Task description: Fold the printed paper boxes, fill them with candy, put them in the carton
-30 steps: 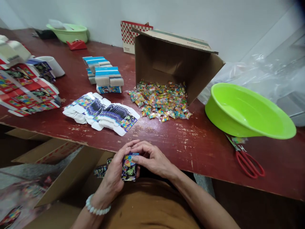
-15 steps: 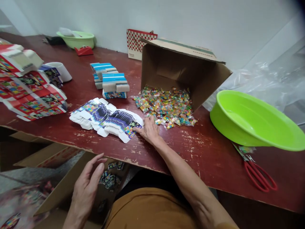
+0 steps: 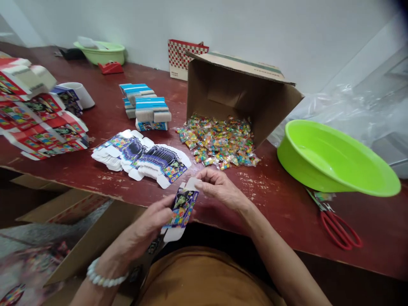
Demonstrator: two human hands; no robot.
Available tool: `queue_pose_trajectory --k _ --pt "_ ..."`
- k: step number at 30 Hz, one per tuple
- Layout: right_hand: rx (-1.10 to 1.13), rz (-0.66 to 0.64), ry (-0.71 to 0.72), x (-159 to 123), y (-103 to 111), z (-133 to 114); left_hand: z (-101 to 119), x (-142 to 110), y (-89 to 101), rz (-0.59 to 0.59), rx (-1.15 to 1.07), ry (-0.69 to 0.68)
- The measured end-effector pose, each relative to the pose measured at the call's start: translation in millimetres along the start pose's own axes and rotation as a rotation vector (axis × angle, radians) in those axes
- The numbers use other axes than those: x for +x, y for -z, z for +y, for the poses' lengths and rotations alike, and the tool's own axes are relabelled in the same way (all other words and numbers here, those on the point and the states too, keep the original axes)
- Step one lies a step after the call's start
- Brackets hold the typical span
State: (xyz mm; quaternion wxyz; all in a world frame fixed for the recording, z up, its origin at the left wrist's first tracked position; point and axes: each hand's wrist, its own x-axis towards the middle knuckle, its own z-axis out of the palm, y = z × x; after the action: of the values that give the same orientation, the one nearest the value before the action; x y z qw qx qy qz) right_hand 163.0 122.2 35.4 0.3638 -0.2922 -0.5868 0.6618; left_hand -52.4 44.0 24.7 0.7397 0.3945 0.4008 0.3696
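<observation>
While the left hand (image 3: 149, 222) holds a printed carton (image 3: 184, 207) by its side, the right hand (image 3: 220, 190) pinches its white upper flap; the carton is between them, by the near edge of the surface (image 3: 287, 216).

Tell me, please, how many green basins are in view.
2: a bright green basin at the right, beside the red-handled scissors; a paler basin at the back left, behind a small red object.

A red tape dispenser (image 3: 110, 68) sits just beside a pale green basin (image 3: 110, 56), scissors (image 3: 340, 230) well apart
</observation>
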Motion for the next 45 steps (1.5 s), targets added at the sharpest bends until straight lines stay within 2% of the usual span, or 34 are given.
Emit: queue_pose_trajectory --k 2,3,5,11,16,18,21,23,25,29,31,36,40,42,45 --pt "0.021 -0.058 0.021 -7 -6 -6 -6 2 -16.4 -0.216 -0.179 0.088" --pt "0.030 -0.076 0.021 -9 -7 -8 -8 2 -23.8 -0.256 -0.243 0.090" --pt "0.038 -0.081 0.009 -12 -9 -7 -11 3 -34.9 -0.251 -0.304 0.063" --pt "0.180 -0.066 -0.036 -28 -11 -3 -7 2 -46.6 -0.049 -0.199 0.025" --pt "0.296 -0.005 -0.135 -40 -27 2 -10 7 -52.3 0.159 -0.147 0.009" --pt "0.173 0.123 -0.129 -42 -33 6 -14 11 -54.2 0.220 -0.113 0.003" --pt "-0.121 0.396 -0.024 -43 -37 11 -19 15 -57.2 0.345 -0.024 -0.071" --pt "-0.213 0.486 0.022 -43 -37 13 -21 15 -59.4 0.430 0.014 -0.171" --pt "-0.198 0.521 0.038 -42 -36 15 -22 13 -61.2 0.500 0.032 -0.282" --pt "-0.065 0.469 0.047 -42 -39 19 -27 8 -61.4 0.570 0.116 -0.459" --pt "-0.009 0.410 0.048 -43 -40 20 -28 6 -59.4 0.572 0.153 -0.491" --pt "0.067 0.368 0.021 -44 -36 24 -26 4 -53.2 0.505 0.119 -0.377" --pt "0.204 0.291 -0.097 -40 -27 20 -21 2 -49.9 0.472 0.111 -0.281" --pt "0.257 0.255 -0.138 -37 -24 18 -18 2 -49.6 0.483 0.180 -0.276" --pt "0.213 0.191 -0.162 -36 -23 16 -17 3 -51.4 0.494 0.206 -0.311"
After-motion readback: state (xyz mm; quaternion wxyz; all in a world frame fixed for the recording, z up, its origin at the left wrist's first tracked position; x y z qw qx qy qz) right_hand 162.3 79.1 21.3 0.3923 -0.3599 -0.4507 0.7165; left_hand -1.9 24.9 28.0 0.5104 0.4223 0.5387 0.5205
